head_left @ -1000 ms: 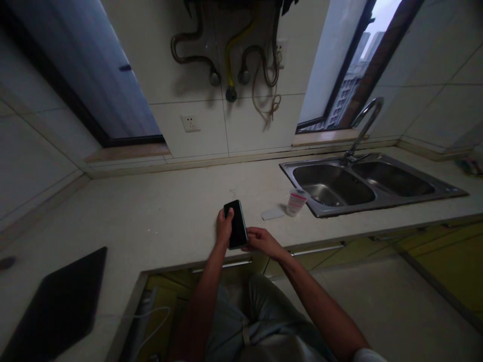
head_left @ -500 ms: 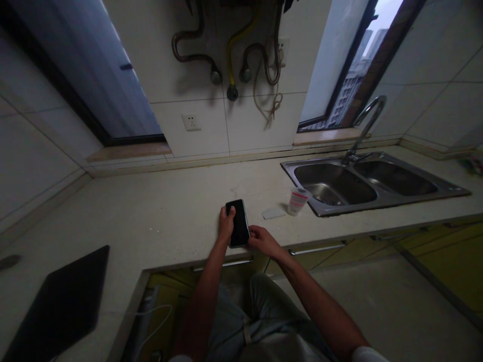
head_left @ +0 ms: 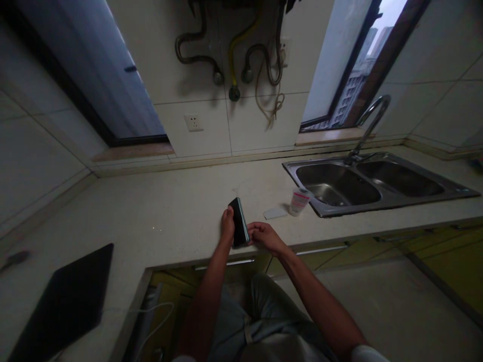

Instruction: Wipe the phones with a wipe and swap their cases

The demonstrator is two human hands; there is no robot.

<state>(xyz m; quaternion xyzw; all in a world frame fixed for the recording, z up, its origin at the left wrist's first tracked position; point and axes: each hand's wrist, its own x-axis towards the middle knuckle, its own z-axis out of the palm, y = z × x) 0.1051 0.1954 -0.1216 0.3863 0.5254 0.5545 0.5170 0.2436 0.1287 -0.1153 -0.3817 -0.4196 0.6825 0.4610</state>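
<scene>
A smartphone (head_left: 239, 225) with a dark screen and a pale greenish edge is tilted just above the counter's front part. My left hand (head_left: 227, 224) grips its left side, thumb along the front edge of the screen. At the lower right edge, the curled fingers of my right hand (head_left: 266, 236) touch the phone; some fingertips are hidden. To the right, a flat pale card-like piece (head_left: 275, 213) lies on the counter (head_left: 181, 211). Beside it stands a clear plastic cup (head_left: 299, 202) with pink-red print.
A double steel sink (head_left: 381, 201) with a curved tap (head_left: 377, 108) is set into the counter at right. A dark flat panel (head_left: 68, 301) lies at left, a white cable (head_left: 154, 306) near it. Pipes (head_left: 234, 65) and a wall socket (head_left: 193, 122) are on the tiled wall.
The phone has turned about its long axis, so its screen looks narrower and its right side edge shows more. Both hands stay on it. The view has shifted slightly.
</scene>
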